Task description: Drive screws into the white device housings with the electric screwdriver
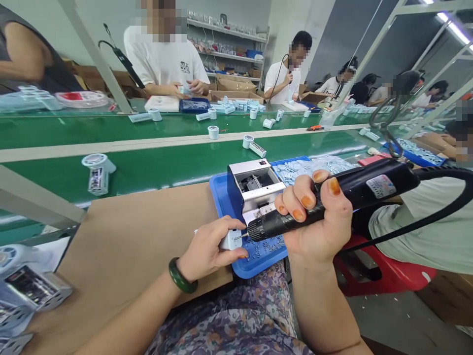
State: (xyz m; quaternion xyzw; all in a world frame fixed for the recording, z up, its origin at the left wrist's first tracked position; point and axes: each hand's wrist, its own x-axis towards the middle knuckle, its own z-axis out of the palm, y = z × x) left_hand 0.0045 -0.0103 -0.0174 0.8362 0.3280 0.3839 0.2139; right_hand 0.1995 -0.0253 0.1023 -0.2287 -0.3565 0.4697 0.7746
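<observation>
While our left hand (209,245) is pinching a white casing (229,240), our right hand (314,224) is wrapping around a black screwdriver (354,195) over the blue tray (254,270).

The scene is viewed through a single head-worn camera, set above the person's lap (229,320) and angled forward and down. The left hand (209,249) and right hand (318,231) are seen close up in the lower frame, a green conveyor belt (148,170) is taken in at middle distance, and wall shelves (225,44) are caught far off along the top edge.
</observation>
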